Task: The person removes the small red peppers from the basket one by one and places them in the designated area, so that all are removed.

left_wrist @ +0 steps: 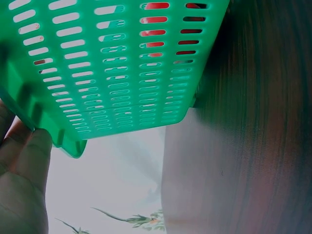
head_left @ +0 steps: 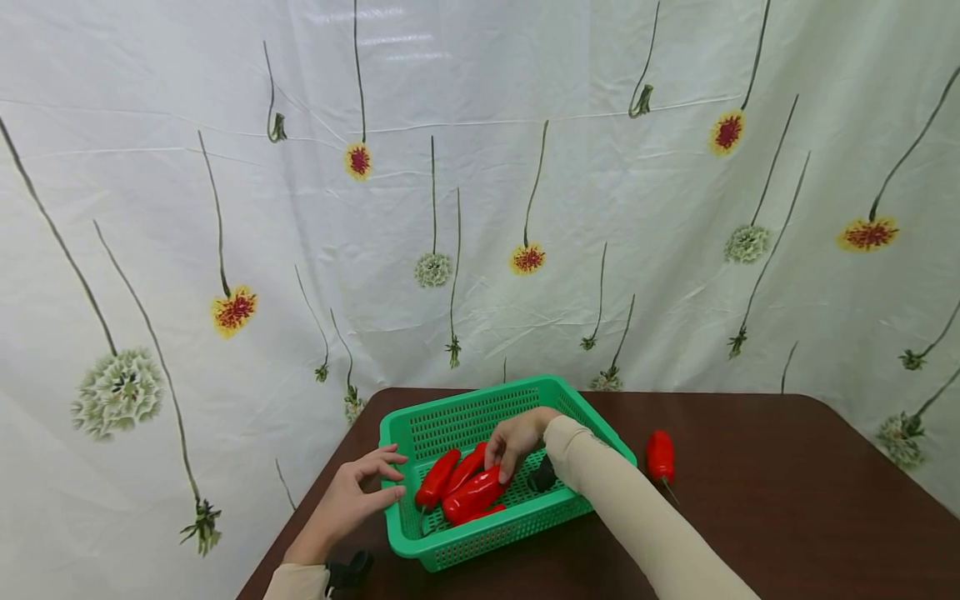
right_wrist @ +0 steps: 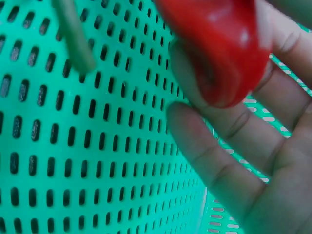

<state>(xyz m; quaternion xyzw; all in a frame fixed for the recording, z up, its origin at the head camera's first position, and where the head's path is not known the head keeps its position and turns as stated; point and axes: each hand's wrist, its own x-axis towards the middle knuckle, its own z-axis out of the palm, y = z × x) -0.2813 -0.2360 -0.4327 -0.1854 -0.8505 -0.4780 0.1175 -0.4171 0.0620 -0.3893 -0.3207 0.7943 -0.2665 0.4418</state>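
Note:
A green perforated plastic basket (head_left: 517, 512) stands on the dark table with several long red peppers inside. My right hand (head_left: 517, 442) reaches down into it and pinches the end of a shiny red pepper (head_left: 474, 497) between thumb and fingers. The right wrist view has this pepper (right_wrist: 219, 44) close against the fingers, above the basket's slotted floor (right_wrist: 97, 146). Two more red peppers (head_left: 437, 479) lie beside it on the left. My left hand (head_left: 352, 500) is at the basket's left rim, thumb and fingers apart, its fingertips right at the edge (left_wrist: 29, 112).
One red pepper (head_left: 661, 458) with a green stem lies on the brown table (head_left: 765, 492) to the right of the basket. A white cloth (head_left: 480, 317) printed with flowers hangs behind and to the left of the table.

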